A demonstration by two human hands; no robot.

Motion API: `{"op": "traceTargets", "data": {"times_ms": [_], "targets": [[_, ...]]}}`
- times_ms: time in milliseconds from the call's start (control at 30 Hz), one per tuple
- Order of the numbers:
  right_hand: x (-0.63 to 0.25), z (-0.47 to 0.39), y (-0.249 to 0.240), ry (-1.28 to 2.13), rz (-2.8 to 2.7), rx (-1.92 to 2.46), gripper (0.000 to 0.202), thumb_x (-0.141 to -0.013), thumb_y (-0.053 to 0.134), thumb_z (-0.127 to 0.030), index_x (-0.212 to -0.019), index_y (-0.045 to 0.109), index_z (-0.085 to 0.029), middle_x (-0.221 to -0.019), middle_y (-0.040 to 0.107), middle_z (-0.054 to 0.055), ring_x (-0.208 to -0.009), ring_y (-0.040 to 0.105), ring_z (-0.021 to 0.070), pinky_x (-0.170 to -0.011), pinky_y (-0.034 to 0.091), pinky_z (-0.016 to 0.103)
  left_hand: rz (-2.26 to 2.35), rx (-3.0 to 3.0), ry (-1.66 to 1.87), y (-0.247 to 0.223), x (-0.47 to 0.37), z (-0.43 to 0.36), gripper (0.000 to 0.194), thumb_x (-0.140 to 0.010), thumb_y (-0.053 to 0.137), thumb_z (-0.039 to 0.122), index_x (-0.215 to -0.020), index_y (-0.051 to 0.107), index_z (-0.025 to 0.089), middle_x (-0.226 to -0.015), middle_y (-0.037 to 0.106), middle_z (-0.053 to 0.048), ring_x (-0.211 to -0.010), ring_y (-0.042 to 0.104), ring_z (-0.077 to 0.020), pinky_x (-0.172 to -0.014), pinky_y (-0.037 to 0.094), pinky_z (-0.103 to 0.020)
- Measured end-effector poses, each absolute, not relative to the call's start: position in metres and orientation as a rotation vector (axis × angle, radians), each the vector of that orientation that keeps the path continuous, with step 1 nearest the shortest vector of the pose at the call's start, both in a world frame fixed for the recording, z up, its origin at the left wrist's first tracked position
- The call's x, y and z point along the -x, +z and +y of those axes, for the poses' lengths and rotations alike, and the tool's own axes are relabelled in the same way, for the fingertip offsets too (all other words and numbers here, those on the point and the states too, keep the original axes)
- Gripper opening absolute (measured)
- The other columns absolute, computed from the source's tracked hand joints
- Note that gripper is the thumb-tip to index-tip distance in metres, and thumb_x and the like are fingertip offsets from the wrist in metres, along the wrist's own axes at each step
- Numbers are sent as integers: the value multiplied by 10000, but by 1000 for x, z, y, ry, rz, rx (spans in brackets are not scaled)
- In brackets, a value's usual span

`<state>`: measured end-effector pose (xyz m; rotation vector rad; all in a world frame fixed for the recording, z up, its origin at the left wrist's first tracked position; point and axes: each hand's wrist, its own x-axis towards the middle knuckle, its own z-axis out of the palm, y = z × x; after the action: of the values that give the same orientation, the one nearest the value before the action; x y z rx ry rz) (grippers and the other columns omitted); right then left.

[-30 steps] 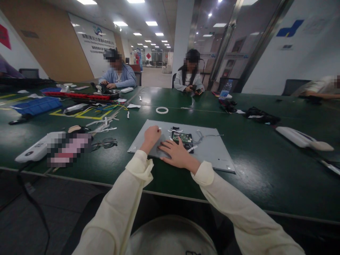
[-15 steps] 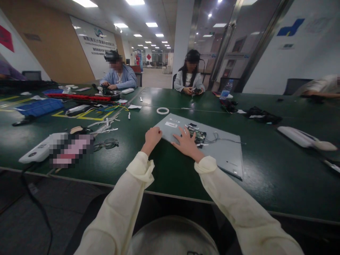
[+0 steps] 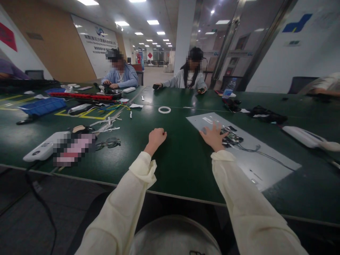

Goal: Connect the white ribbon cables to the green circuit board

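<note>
Green table (image 3: 182, 152): left hand (image 3: 156, 139) curled into fist; right hand (image 3: 214, 137) palm-down, fingers spread wide on grey panel (image 3: 255, 161).

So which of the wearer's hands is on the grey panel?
The right hand: fingers spread on the grey panel, by the circuit board. The left hand is curled in a fist, off the panel, over the green table.

On the table (image 3: 183, 170), the panel (image 3: 256, 163) bearing the circuit board (image 3: 232, 136) lay right of the ring (image 3: 164, 112), the eyeglasses (image 3: 111, 142) left of it, and the bottle (image 3: 229, 88) behind the panel.
</note>
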<state>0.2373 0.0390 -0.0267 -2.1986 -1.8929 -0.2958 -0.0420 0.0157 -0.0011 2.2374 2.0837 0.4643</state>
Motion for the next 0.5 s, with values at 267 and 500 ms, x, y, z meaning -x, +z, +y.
{"op": "traceTargets", "data": {"times_ms": [267,500], "targets": [[-303,50,-36,-308,-1601,2363,500,-851,295,-518,-1155,552,-215,-1438,149,147,-1288,55,417,-851,83,743,2062,-2271,419,-2,37,13,280,-867,400,356,-849,614,176,-850,646,-76,-805,616,-201,-710,465,-301],[-348,59,-42,-226,-1445,2453,557,-845,280,-557,-1170,556,-198,-1423,152,196,-1275,35,439,-867,66,697,1992,-2302,423,-3,37,10,271,-882,376,338,-847,588,172,-822,639,-60,-752,610,-178,-673,462,-285]]}}
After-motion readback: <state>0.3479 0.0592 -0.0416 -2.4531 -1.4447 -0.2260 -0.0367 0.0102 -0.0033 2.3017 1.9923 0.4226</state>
